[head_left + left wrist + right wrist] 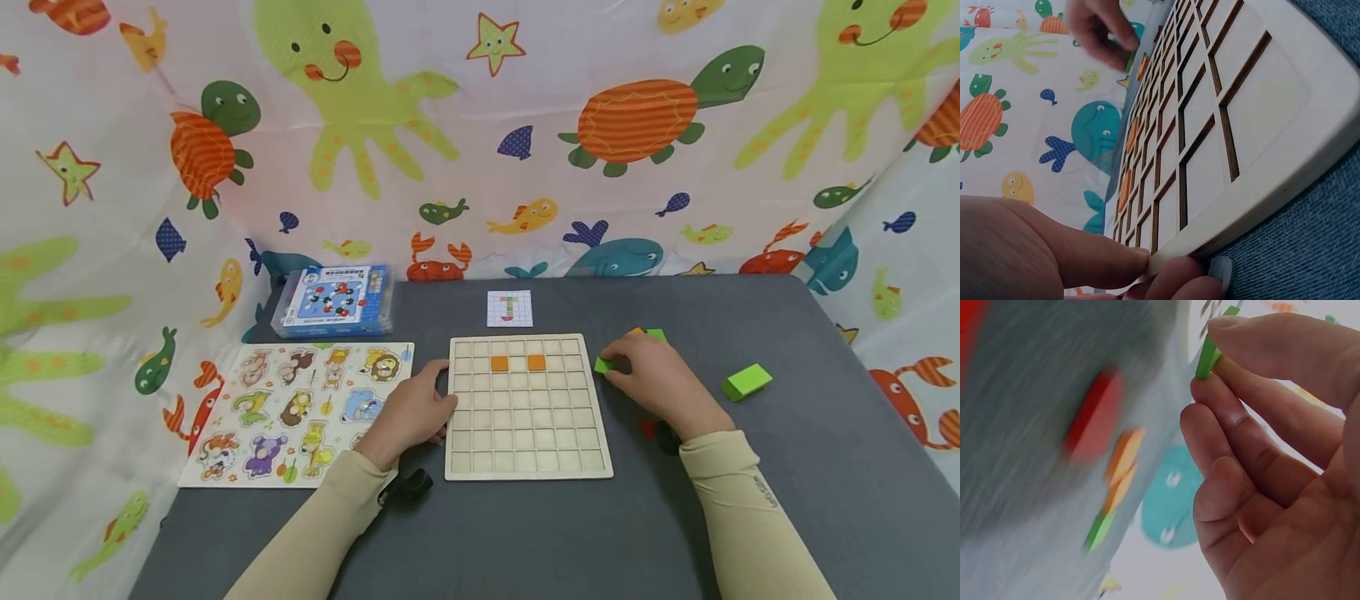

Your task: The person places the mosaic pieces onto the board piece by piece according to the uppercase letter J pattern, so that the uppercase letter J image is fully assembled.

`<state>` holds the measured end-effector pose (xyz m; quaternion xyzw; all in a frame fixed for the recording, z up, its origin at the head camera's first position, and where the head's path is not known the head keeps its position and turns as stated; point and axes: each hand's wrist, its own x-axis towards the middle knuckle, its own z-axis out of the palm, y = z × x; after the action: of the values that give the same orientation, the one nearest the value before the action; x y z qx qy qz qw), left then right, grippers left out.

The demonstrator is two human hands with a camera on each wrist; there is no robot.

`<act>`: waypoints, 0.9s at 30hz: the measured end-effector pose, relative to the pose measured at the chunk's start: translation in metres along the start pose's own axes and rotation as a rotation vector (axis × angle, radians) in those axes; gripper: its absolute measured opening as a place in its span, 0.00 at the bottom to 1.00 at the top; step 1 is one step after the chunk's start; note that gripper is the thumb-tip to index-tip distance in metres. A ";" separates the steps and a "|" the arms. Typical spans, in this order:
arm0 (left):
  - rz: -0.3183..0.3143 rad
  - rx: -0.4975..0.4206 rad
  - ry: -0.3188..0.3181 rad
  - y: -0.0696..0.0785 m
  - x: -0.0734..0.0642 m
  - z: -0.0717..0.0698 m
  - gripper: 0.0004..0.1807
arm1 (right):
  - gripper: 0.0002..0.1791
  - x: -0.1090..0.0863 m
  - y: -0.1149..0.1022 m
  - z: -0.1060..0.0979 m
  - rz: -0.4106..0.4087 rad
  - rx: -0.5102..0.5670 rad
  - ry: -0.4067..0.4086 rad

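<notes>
A pale wooden grid board (523, 422) lies in the middle of the table. Two orange square tiles (499, 363) sit in cells of its second row, one cell apart. My left hand (412, 412) grips the board's left edge; in the left wrist view its thumb (1104, 253) lies on the rim with fingertips beneath. Just off the board's upper right edge, my right hand (656, 375) pinches a small green tile (1207, 357) between thumb and fingertips. The remaining fingers of that hand are curled in the right wrist view.
Past the right hand lie a red piece (1094, 415), orange pieces (1124, 453) and a green one (1099, 531). Farther right is a green block (747, 382). Behind the board is a pattern card (509, 308). An animal puzzle (345, 354) and a blue box (333, 300) occupy the left.
</notes>
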<state>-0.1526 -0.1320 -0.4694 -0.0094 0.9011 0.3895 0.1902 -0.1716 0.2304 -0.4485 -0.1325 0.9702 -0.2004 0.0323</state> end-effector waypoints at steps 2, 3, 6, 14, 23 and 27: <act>0.006 0.003 0.003 0.001 0.001 -0.001 0.37 | 0.14 0.010 -0.013 0.004 -0.009 0.010 -0.004; 0.007 0.004 0.005 0.002 0.001 -0.001 0.37 | 0.14 0.015 -0.019 0.006 -0.014 0.014 -0.008; 0.008 0.010 0.010 0.002 0.001 -0.001 0.37 | 0.14 0.028 -0.037 0.013 -0.032 0.024 -0.022; 0.004 0.013 0.015 0.000 -0.001 0.000 0.36 | 0.12 0.051 -0.069 0.031 -0.127 0.032 -0.075; 0.013 0.019 0.011 -0.002 0.000 0.001 0.36 | 0.11 0.063 -0.081 0.044 -0.141 0.032 -0.095; 0.012 0.022 0.012 -0.004 0.001 0.001 0.36 | 0.11 0.065 -0.082 0.045 -0.163 0.013 -0.083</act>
<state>-0.1529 -0.1340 -0.4727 -0.0045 0.9065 0.3806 0.1825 -0.2091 0.1226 -0.4579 -0.2191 0.9526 -0.2030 0.0571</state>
